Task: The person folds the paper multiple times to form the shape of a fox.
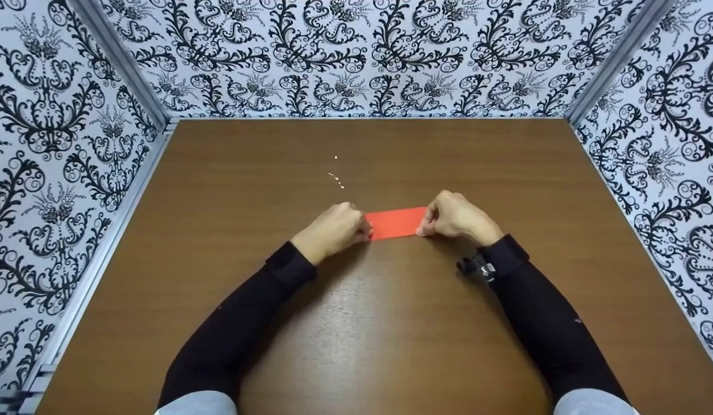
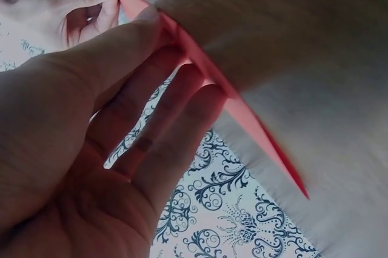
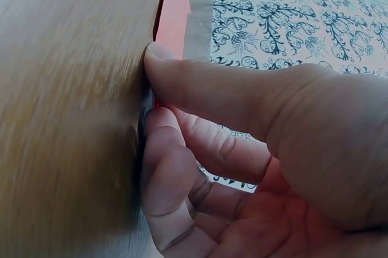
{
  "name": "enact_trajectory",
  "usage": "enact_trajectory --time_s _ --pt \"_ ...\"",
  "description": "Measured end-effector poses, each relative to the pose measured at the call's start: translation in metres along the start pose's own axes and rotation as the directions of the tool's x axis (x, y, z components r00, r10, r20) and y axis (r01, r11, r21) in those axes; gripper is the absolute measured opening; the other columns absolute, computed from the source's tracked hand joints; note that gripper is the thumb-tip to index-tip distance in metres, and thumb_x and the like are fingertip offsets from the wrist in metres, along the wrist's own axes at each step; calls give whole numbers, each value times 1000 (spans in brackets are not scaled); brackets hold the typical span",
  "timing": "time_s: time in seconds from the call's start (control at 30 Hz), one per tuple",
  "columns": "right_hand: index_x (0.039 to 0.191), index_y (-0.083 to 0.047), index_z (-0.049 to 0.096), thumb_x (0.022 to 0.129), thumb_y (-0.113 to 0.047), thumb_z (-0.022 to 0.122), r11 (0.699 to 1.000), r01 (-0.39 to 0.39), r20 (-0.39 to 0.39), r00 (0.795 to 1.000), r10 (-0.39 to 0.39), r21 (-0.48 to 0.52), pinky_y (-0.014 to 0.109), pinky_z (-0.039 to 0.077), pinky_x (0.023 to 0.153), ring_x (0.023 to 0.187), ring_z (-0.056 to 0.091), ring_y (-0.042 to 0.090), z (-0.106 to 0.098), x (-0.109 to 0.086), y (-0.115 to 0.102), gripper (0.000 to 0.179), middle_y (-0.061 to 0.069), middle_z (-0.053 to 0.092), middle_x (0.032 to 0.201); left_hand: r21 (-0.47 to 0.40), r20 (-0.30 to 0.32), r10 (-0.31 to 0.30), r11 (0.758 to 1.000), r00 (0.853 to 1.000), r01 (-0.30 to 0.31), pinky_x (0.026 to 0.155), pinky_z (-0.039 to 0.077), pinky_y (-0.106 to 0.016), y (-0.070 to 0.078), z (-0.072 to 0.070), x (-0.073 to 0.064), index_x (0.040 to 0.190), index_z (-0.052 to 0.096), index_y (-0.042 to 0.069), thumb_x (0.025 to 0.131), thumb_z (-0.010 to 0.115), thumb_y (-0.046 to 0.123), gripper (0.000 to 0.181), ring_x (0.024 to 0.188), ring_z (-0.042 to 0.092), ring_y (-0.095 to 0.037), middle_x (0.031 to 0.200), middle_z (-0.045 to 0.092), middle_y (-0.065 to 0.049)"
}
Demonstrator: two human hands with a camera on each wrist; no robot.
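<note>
A flat red-orange piece of paper (image 1: 396,223) stretches between both hands at the middle of the table, its long side running left to right. At its left end, my left hand (image 1: 338,228) pinches it; the left wrist view shows the thumb (image 2: 130,43) on one face and the fingertips against the other, with the paper (image 2: 257,128) running past them. My right hand (image 1: 457,218) grips the right end. Seen from the right wrist, the thumb (image 3: 206,82) and curled fingers meet at the paper's edge (image 3: 173,22), close over the wood surface.
Beyond the hands, a few tiny white specks (image 1: 338,180) mark the brown wooden table (image 1: 356,323). Walls with black-and-white scroll patterns (image 1: 356,57) enclose its back and sides. A small dark device (image 1: 477,267) sits at the right wrist, by the black sleeve.
</note>
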State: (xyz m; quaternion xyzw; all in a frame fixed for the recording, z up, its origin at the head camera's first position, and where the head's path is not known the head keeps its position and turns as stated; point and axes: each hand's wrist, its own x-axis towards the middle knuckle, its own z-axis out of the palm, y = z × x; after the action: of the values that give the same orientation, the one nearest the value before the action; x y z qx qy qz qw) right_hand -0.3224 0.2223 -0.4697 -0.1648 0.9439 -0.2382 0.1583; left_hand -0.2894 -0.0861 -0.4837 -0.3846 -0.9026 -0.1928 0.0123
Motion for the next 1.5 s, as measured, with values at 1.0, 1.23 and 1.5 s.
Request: enact_trajectory --time_s 1.0,1.23,1.5 --pt "119 -3 85 104 -20 90 999 27 -238 971 -15 46 50 60 102 111 76 37 3 13 19 23 20 84 118 109 -59 21 994 998 -15 85 69 -51 2 6 1 91 84 11 98 94 13 12 90 82 -30 93 85 -6" --pt "112 -3 85 103 -21 91 999 43 -251 967 -35 27 49 59 100 110 76 37 6 14 21 21 18 84 114 89 -89 52 995 995 -44 88 69 -53 1 8 -2 97 87 12 98 94 12 7 94 84 -32 99 87 -5" --pt "115 -2 83 104 -21 90 999 33 -232 972 -27 19 50 59 101 110 75 36 5 15 20 23 21 82 115 80 -76 39 996 996 -33 92 71 -51 -2 10 -1 104 89 13 101 93 16 6 98 85 -30 104 86 -6"
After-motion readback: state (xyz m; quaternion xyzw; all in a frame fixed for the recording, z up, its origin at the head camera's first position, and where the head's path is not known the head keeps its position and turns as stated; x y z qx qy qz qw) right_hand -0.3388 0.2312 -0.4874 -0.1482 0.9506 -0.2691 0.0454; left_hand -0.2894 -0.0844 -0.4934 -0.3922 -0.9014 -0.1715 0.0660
